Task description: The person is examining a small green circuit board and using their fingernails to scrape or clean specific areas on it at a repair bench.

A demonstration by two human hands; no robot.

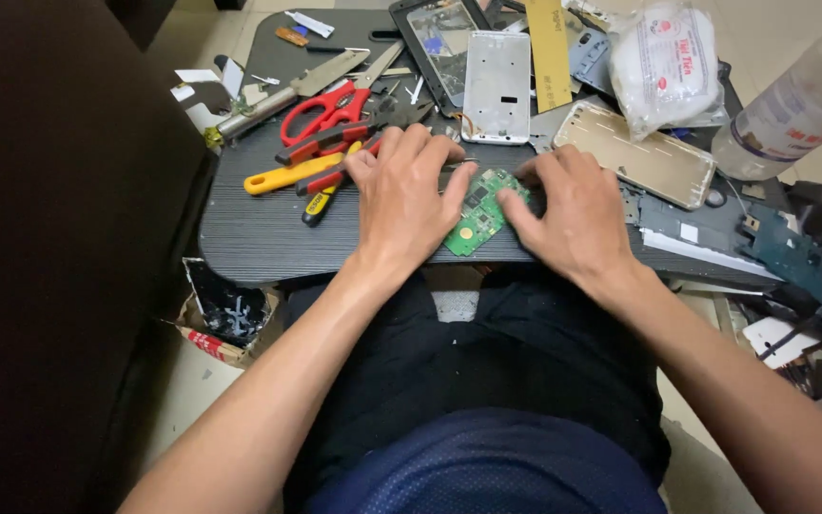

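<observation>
Pinching the green circuit board [480, 211] at the tray's [249, 238] six o'clock edge, left hand [401, 195] and right hand [573, 214] are both gripping it, risking snapping it or dropping it over that edge.

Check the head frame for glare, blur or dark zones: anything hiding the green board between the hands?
Head view: green circuit board evenly lit and readable, partly covered by the left hand and right hand; soft glare on the white phone frame and plastic bottle; the left third is near-black shadow; edges bend slightly from the wide lens; no obvious motion blur.
</observation>
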